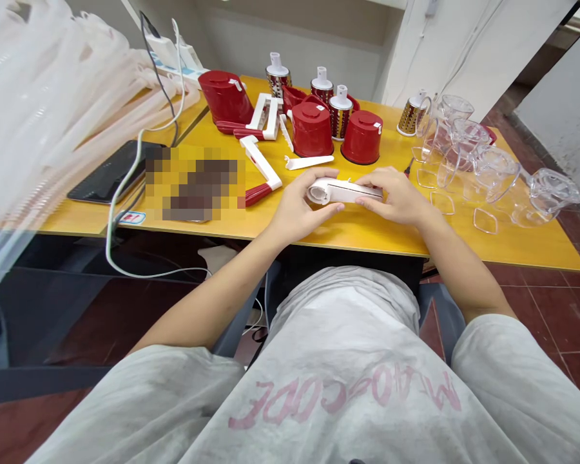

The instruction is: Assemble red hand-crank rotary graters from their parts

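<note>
Both hands hold one white plastic crank handle (344,191) just above the front part of the yellow table (367,235). My left hand (300,205) wraps its fingers round the handle's rounded left end. My right hand (397,197) pinches the right end, fingers closed on it. A second white crank with a red grip (261,169) lies on the table to the left, and a small white strip (309,162) lies just behind the held part.
Red housings (312,128) and steel drum blades with white caps (341,111) stand at the back. Several clear plastic hoppers (478,164) lie at the right. A dark tablet (111,173), white cables (125,187) and a power strip sit left; white plastic sheeting fills the left edge.
</note>
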Demonstrator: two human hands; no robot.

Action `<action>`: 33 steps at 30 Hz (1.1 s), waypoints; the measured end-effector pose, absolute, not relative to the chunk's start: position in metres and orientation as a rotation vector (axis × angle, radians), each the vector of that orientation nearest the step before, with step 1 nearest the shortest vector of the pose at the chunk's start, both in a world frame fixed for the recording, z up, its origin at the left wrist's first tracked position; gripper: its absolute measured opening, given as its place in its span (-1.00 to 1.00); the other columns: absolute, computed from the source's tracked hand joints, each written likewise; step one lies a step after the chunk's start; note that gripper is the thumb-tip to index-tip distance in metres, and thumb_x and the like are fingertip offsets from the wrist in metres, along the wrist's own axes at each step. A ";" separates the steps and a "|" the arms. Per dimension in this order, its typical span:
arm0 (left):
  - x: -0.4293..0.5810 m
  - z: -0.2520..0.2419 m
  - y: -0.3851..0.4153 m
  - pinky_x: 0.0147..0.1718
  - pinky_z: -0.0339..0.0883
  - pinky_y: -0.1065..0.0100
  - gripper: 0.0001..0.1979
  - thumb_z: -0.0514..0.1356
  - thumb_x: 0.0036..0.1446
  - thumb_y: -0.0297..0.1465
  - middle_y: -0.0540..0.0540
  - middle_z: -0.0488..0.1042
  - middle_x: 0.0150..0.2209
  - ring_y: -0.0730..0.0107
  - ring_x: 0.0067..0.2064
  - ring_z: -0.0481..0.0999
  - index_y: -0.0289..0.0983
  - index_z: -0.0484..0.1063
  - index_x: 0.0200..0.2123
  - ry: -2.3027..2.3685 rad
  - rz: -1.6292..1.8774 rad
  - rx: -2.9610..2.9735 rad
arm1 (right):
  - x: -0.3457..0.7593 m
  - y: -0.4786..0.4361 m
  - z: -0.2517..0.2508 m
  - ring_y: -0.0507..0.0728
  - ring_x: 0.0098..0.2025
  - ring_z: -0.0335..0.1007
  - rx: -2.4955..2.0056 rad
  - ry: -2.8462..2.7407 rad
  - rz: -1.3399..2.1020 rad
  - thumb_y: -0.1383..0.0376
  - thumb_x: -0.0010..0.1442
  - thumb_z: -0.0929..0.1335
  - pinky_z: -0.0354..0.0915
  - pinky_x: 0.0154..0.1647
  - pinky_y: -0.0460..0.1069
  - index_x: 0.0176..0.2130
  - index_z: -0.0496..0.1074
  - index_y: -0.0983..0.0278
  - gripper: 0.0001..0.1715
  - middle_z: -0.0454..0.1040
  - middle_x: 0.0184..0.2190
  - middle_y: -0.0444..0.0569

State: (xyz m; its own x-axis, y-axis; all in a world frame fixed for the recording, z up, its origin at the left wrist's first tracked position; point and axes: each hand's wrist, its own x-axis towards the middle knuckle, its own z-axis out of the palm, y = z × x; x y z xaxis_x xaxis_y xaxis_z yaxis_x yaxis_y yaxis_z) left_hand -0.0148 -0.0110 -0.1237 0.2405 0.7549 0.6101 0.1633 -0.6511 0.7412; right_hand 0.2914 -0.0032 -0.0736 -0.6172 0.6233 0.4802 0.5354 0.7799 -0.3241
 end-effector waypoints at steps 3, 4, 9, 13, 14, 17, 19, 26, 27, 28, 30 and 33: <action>-0.013 -0.125 -0.012 0.25 0.70 -0.01 -0.22 0.66 0.27 0.28 -0.26 0.86 0.18 -0.11 0.13 0.82 -0.20 0.78 0.22 0.919 1.450 2.026 | 0.289 -0.003 -0.075 0.38 0.10 0.70 -0.842 -2.432 0.131 -0.23 0.70 0.44 0.43 0.43 0.35 0.27 0.78 0.20 -0.36 0.87 0.08 0.17; -0.013 -0.125 -0.013 0.16 0.69 0.03 -0.29 0.66 0.28 0.24 -0.24 0.87 0.12 -0.08 0.07 0.80 -0.19 0.79 0.16 0.937 1.468 2.053 | 0.288 -0.003 -0.076 0.39 0.12 0.70 -0.833 -2.455 0.114 -0.21 0.71 0.43 0.41 0.45 0.37 0.27 0.77 0.19 -0.38 0.86 0.08 0.18; -0.013 -0.125 -0.014 -0.12 0.57 0.12 -0.58 0.64 0.28 -0.03 -0.15 0.83 -0.07 0.04 -0.15 0.71 -0.17 0.72 -0.03 0.972 1.489 2.135 | 0.281 -0.003 -0.082 0.40 0.13 0.69 -0.791 -2.486 0.003 -0.17 0.75 0.40 0.33 0.60 0.46 0.21 0.73 0.16 -0.46 0.84 0.04 0.14; -0.013 -0.126 -0.015 0.06 0.64 0.04 -0.65 0.58 0.29 -0.18 -0.19 0.86 0.02 -0.09 -0.01 0.79 -0.17 0.77 0.07 0.985 1.417 2.209 | 0.276 -0.006 -0.086 0.39 0.13 0.72 -0.811 -2.474 -0.082 -0.07 0.78 0.38 0.16 0.80 0.58 0.24 0.72 0.17 -0.54 0.84 0.05 0.13; -0.013 -0.125 -0.016 0.10 0.64 0.00 -0.66 0.56 0.31 -0.18 -0.22 0.87 0.03 -0.13 0.02 0.80 -0.18 0.80 0.08 0.980 1.404 2.235 | 0.275 -0.007 -0.086 0.39 0.14 0.73 -0.820 -2.476 -0.101 -0.03 0.79 0.38 0.12 0.83 0.60 0.26 0.72 0.17 -0.56 0.85 0.06 0.13; -0.013 -0.121 -0.020 0.10 0.63 -0.05 -0.68 0.49 0.38 -0.15 -0.26 0.87 -0.01 -0.17 0.01 0.81 -0.22 0.84 0.06 0.998 1.350 2.285 | 0.272 -0.011 -0.086 0.38 0.16 0.77 -0.848 -2.499 -0.155 0.06 0.80 0.36 0.05 0.88 0.62 0.30 0.71 0.19 -0.59 0.85 0.07 0.14; -0.013 -0.115 -0.025 0.11 0.64 -0.03 -0.69 0.43 0.42 -0.17 -0.26 0.87 -0.01 -0.15 0.03 0.82 -0.23 0.83 0.05 1.048 1.302 2.297 | 0.270 -0.013 -0.085 0.38 0.18 0.78 -0.866 -2.517 -0.184 0.08 0.81 0.34 0.02 0.89 0.63 0.31 0.71 0.21 -0.57 0.86 0.09 0.14; -0.013 -0.105 -0.033 0.10 0.67 0.01 -0.71 0.37 0.42 -0.19 -0.25 0.89 0.00 -0.11 0.02 0.85 -0.25 0.80 -0.01 1.050 1.293 2.265 | 0.267 -0.017 -0.082 0.38 0.21 0.79 -0.902 -2.523 -0.235 0.08 0.85 0.30 0.06 0.88 0.59 0.30 0.74 0.19 -0.54 0.87 0.13 0.14; -0.013 -0.105 -0.033 0.10 0.67 0.02 -0.71 0.37 0.41 -0.19 -0.25 0.90 0.00 -0.11 0.01 0.85 -0.25 0.80 -0.02 1.045 1.297 2.258 | 0.267 -0.017 -0.082 0.38 0.21 0.78 -0.903 -2.523 -0.234 0.08 0.85 0.30 0.07 0.87 0.59 0.30 0.74 0.19 -0.54 0.87 0.13 0.14; -0.013 -0.105 -0.033 0.08 0.66 0.02 -0.71 0.37 0.41 -0.19 -0.25 0.90 0.00 -0.11 0.01 0.85 -0.25 0.80 -0.02 1.040 1.299 2.252 | 0.267 -0.017 -0.082 0.38 0.21 0.78 -0.905 -2.522 -0.234 0.08 0.85 0.30 0.08 0.87 0.58 0.30 0.74 0.19 -0.54 0.87 0.12 0.13; -0.013 -0.106 -0.032 0.06 0.66 0.03 -0.70 0.38 0.39 -0.18 -0.25 0.90 -0.01 -0.11 0.00 0.85 -0.25 0.80 -0.02 1.037 1.298 2.245 | 0.266 -0.018 -0.081 0.38 0.21 0.78 -0.913 -2.524 -0.238 0.09 0.85 0.30 0.09 0.86 0.58 0.31 0.75 0.18 -0.54 0.88 0.09 0.12; -0.013 -0.108 -0.031 0.02 0.64 0.05 -0.70 0.40 0.38 -0.17 -0.24 0.90 -0.03 -0.09 -0.03 0.84 -0.24 0.81 -0.03 1.039 1.311 2.247 | 0.265 -0.019 -0.082 0.36 0.20 0.77 -0.923 -2.527 -0.266 0.11 0.86 0.32 0.11 0.85 0.56 0.33 0.75 0.18 -0.56 0.88 0.09 0.11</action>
State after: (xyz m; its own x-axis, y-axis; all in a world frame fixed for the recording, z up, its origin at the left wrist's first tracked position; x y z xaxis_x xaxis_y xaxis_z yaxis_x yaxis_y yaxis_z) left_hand -0.0134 -0.0308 -0.1080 0.3072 0.7340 0.6057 0.4216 -0.6756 0.6048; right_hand 0.2645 -0.0192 -0.0819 -0.6833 0.5664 0.4607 0.6500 0.7594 0.0304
